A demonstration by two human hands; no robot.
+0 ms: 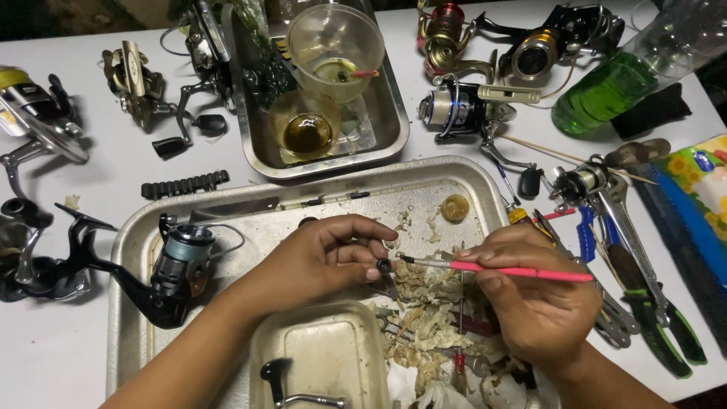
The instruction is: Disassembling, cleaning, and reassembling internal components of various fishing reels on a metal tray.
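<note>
While left fingers [362, 257] pinch one small part [386, 266], right fingers [485, 261] grip one pink brush [515, 270].

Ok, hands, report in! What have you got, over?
Left hand pinching small dark reel part. Right hand holding pink brush, tip at the part. Dirty paper scraps heaped on metal tray below.

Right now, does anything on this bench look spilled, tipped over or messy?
Yes. A green plastic bottle lies on its side at the table's far right. Dirty crumpled wipes and scraps litter the metal tray beneath both hands. Nothing looks spilled.
</note>
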